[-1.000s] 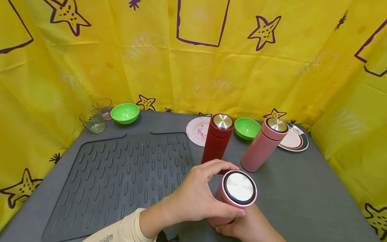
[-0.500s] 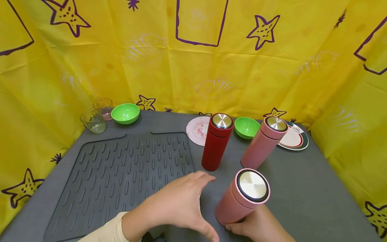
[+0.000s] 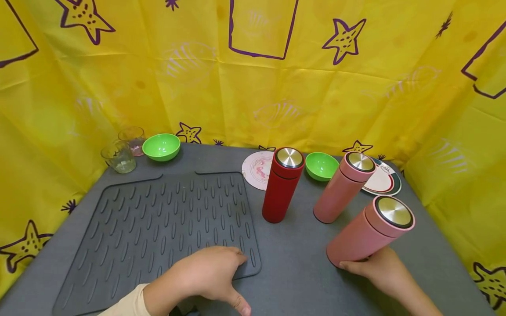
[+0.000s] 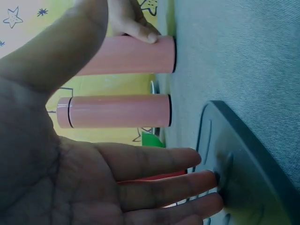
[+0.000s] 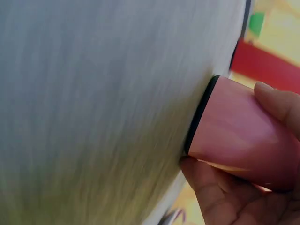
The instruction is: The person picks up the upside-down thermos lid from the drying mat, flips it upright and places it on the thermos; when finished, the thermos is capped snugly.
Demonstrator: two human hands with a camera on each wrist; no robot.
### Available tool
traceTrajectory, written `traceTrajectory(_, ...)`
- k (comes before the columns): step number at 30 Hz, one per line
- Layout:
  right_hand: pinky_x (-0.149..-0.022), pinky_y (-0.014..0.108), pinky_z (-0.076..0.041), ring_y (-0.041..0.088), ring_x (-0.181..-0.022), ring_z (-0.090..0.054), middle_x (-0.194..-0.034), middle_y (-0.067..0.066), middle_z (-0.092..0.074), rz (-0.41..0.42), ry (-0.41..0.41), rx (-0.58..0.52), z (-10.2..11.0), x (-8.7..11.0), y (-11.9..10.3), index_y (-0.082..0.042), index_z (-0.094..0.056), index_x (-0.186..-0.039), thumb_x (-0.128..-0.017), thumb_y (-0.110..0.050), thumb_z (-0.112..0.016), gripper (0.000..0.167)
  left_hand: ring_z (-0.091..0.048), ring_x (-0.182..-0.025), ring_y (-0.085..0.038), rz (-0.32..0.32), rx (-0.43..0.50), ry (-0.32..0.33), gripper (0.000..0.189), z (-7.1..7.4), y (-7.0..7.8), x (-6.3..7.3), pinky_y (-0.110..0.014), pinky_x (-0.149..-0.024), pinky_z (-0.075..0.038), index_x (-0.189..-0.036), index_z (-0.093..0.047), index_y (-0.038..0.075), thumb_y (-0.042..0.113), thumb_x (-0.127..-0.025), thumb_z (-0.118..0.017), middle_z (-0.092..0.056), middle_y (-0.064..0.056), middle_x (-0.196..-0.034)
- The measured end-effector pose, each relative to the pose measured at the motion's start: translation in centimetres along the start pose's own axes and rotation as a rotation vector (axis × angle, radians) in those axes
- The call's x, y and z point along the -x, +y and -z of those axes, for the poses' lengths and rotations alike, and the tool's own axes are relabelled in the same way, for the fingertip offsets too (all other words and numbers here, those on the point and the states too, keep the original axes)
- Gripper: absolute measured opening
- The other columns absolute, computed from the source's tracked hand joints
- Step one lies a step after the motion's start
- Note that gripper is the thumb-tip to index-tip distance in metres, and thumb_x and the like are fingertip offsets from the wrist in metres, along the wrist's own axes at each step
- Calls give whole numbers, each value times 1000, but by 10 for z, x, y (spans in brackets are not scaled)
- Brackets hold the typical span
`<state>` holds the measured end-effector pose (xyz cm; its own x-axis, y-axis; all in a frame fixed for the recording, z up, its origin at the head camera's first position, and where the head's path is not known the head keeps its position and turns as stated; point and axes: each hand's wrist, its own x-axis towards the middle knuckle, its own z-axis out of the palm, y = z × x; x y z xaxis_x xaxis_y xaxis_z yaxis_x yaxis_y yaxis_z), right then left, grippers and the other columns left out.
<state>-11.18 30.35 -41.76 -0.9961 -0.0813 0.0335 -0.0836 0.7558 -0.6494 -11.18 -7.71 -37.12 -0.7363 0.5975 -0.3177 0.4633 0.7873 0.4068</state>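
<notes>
My right hand (image 3: 385, 272) grips a pink thermos bottle (image 3: 359, 237) low on its body, thumb on the near side. The bottle has a silver disc on its lid; its black-rimmed base is close over the table in the right wrist view. A second pink thermos (image 3: 336, 199) stands just behind it, and a red thermos (image 3: 280, 193) stands further left. My left hand (image 3: 209, 274) holds nothing. Its fingers (image 4: 159, 159) are extended and apart, over the near right corner of the dark ridged mat (image 3: 170, 210).
Behind the bottles are a green bowl (image 3: 321, 166), a pink patterned disc (image 3: 256, 170) and a plate (image 3: 381, 180) partly hidden by a thermos. Another green bowl (image 3: 161, 147) and two drinking glasses (image 3: 121, 160) stand back left. A yellow curtain (image 3: 253, 87) encloses the table.
The left hand has let go of the pink thermos near its lid and drawn back left over the mat. The right hand has carried that thermos to the right.
</notes>
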Motion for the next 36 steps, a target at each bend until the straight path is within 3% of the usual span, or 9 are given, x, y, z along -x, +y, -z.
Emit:
traceTrajectory(5,-69,28,-47,10,-80,-58,-97,3,-66,-2,-3,27,24,-20,25,-4,-63,-107,-73,-29,-87,49,-55,-120,-26,30,59,12,92,-3,0,0,-46,-98,-44,-128,-64,6,71,-63,-77,-63,-2,-126)
traceTrajectory(10,-68,27,-45,11,-79,-57,-97,7,-65,-29,-13,52,46,-37,46,-2,-62,-107,-78,-29,-84,46,-60,-112,-23,45,135,63,78,-6,1,-2,-45,-90,-49,-125,-67,7,62,-71,-78,-67,-3,-119)
traceTrajectory(15,-69,26,-44,14,-81,-56,-101,11,-64,-44,-11,55,60,-52,59,1,-59,-110,-80,-29,-82,49,-62,-110,-21,39,173,74,74,-7,1,-3,-43,-89,-51,-123,-68,5,59,-74,-78,-68,-5,-118)
traceTrajectory(26,-68,26,-43,15,-80,-55,-102,14,-64,-86,7,66,67,-55,67,3,-59,-111,-79,-31,-83,52,-61,-110,-22,25,172,84,71,-10,4,-4,-44,-89,-50,-123,-68,6,57,-75,-77,-68,-4,-117)
traceTrajectory(36,-68,20,-44,8,-80,-56,-99,5,-63,-34,31,-24,61,-54,75,3,-57,-114,-80,-17,-82,47,-59,-114,-21,-7,137,90,70,-11,2,-3,-43,-95,-47,-126,-66,6,56,-78,-75,-66,0,-121)
